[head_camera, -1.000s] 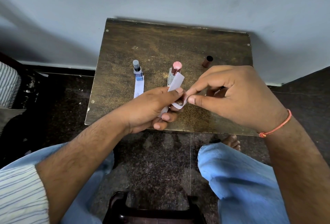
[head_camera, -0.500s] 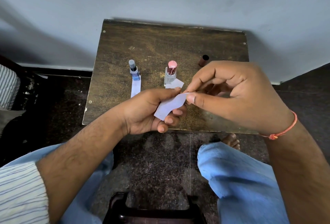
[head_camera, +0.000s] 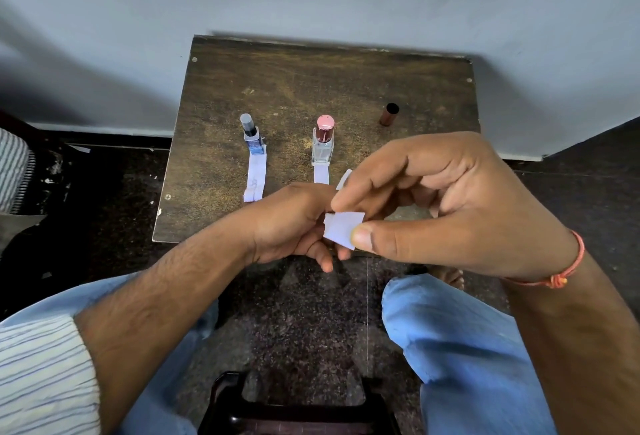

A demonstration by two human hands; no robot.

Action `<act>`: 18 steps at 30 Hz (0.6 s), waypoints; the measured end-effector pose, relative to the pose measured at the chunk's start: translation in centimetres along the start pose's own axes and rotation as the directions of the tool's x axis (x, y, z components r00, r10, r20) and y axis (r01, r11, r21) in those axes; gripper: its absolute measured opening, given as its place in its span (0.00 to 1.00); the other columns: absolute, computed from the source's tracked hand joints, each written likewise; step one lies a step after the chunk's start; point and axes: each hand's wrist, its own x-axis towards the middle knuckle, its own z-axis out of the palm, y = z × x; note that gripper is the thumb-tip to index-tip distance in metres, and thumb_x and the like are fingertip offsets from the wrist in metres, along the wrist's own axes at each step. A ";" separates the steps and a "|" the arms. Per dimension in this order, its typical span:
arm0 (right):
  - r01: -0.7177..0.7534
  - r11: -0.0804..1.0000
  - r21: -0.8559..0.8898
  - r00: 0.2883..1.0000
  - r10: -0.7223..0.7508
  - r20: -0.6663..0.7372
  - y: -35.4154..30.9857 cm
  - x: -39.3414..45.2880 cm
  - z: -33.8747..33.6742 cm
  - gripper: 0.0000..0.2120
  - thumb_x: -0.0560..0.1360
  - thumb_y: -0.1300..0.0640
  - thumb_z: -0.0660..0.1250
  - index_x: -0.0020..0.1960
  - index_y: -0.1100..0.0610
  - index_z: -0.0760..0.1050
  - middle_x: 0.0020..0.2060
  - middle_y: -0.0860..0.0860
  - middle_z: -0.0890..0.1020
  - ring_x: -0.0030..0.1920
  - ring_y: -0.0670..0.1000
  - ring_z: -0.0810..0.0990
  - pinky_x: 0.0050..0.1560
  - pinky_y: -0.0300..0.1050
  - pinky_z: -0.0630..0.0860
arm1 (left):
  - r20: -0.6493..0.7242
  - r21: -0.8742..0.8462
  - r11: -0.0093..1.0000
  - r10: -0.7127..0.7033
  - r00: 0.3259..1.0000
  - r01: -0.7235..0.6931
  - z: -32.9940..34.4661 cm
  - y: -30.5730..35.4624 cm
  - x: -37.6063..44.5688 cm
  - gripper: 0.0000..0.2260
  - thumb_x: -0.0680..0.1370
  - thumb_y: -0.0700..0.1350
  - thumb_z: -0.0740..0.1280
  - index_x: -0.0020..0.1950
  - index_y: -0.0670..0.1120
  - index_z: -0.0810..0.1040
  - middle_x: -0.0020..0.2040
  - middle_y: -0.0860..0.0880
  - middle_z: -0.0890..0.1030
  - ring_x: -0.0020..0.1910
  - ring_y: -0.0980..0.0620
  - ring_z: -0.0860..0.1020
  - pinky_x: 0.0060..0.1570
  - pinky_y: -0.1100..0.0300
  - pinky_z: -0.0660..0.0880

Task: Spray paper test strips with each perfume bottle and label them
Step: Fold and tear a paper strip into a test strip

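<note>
Over the near edge of the small brown table (head_camera: 311, 88), my right hand (head_camera: 450, 206) pinches a white paper strip (head_camera: 341, 228) between thumb and forefinger. My left hand (head_camera: 294, 223) holds the strip's other end with curled fingers. A blue perfume bottle with a dark cap (head_camera: 252, 138) stands at the table's left, with a written-on paper strip (head_camera: 255, 178) lying in front of it. In the middle stands a clear bottle with a pink cap (head_camera: 323, 142), and another strip (head_camera: 321, 173) lies before it, partly hidden by my left hand.
A small brown cylinder, a cap or vial (head_camera: 389, 114), stands at the table's back right. The table is against a pale wall. My knees in blue trousers sit below, a bare foot (head_camera: 446, 277) on the dark floor and a dark stool (head_camera: 298, 407) between them.
The strip was stretched between both hands half a second ago; now my right hand has moved nearer to me and pinches its end, with less paper showing. The camera view shifted slightly.
</note>
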 end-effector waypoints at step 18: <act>-0.313 0.935 -0.164 0.919 0.255 -0.301 -0.1 0.1 -1.5 0.15 0.73 0.72 0.74 0.50 0.54 0.82 0.34 0.54 0.87 0.29 0.60 0.85 0.28 0.35 0.74 | 0.122 -0.042 0.994 0.103 0.987 -0.098 -1.0 0.3 -1.0 0.20 0.86 0.51 0.55 0.55 0.33 0.74 0.56 0.41 0.87 0.61 0.36 0.82 0.59 0.42 0.81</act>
